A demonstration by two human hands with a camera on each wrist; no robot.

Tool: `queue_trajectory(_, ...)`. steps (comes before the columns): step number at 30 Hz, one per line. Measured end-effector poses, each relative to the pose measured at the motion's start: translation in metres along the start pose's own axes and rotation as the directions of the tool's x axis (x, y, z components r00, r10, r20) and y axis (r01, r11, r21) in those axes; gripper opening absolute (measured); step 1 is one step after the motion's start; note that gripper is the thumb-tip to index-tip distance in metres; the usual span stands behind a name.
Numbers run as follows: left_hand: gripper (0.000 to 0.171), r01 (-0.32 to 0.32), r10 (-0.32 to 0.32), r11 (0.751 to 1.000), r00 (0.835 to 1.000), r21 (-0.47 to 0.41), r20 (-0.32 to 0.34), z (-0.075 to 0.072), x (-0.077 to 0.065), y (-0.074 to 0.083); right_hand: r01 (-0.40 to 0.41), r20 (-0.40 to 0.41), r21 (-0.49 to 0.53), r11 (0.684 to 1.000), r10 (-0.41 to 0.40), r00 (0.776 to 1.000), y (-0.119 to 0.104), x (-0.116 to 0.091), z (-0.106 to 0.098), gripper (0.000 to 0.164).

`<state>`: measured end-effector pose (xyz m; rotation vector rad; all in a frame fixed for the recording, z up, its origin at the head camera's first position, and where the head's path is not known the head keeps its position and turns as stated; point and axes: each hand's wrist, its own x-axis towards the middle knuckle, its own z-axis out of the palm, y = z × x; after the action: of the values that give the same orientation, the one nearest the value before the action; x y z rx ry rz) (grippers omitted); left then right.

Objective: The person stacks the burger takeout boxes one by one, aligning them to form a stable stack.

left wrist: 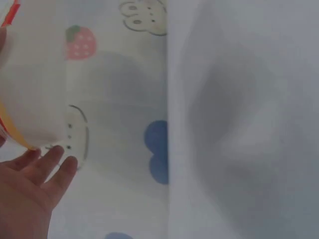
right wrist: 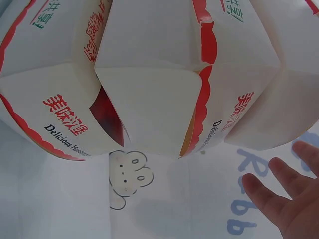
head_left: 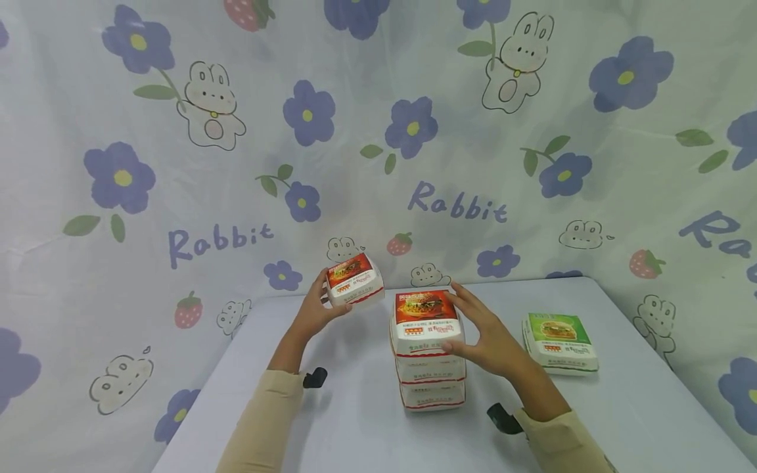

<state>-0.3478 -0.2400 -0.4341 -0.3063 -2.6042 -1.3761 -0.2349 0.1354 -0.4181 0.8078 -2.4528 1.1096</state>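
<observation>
In the head view my left hand [head_left: 316,312] grips a white burger box with a red top [head_left: 355,279], tilted above the table left of the stack. In the left wrist view, fingertips lie against that box's white side [left wrist: 35,89]. Three burger boxes stand stacked in the middle: a red-topped one [head_left: 426,322], another box [head_left: 432,370] below it, and a bottom box [head_left: 434,397]. My right hand [head_left: 487,335] spans the right side of the top box, thumb by its front, fingers by its back corner. The right wrist view shows those fingers [right wrist: 284,189] spread and extended beside the boxes.
A green-topped burger box [head_left: 560,343] lies on the table [head_left: 355,420], to the right of the stack. Behind the table hangs a curtain [head_left: 343,177] with flowers and rabbits. Small black devices [head_left: 504,419] sit at both wrists.
</observation>
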Motion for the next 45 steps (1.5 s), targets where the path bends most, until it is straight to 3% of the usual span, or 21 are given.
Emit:
queue_trajectory(12,0.101,-0.161,0.16,0.986,0.987,-0.04,-0.035,-0.005,0.0,0.043,-0.01,-0.015,-0.014,1.0,0.01,1.0,-0.003,0.0,-0.002,0.081)
queue_trajectory(20,0.099,-0.221,0.221,0.974,0.975,-0.043,-0.006,-0.007,-0.003,0.068,0.0,-0.007,-0.013,1.0,0.0,1.0,-0.006,0.002,-0.005,0.079)
queue_trajectory(30,0.094,-0.312,0.313,0.949,0.95,-0.04,0.01,-0.012,-0.027,0.127,-0.008,-0.015,-0.006,1.0,0.008,1.0,-0.009,0.004,-0.007,0.077)
queue_trajectory(38,0.092,-0.36,0.364,0.93,0.93,-0.078,0.052,-0.006,-0.035,0.147,-0.007,-0.027,0.006,1.0,0.007,1.0,-0.012,0.01,-0.009,0.075)
queue_trajectory(42,0.095,-0.364,0.374,0.924,0.924,-0.114,0.081,0.003,-0.032,0.142,-0.026,-0.031,0.021,0.999,0.027,0.999,-0.016,0.01,-0.011,0.073)
queue_trajectory(45,0.095,-0.371,0.384,0.92,0.918,-0.122,0.097,0.006,-0.035,0.147,-0.024,-0.03,0.026,0.999,0.025,0.999,-0.018,0.011,-0.012,0.072)
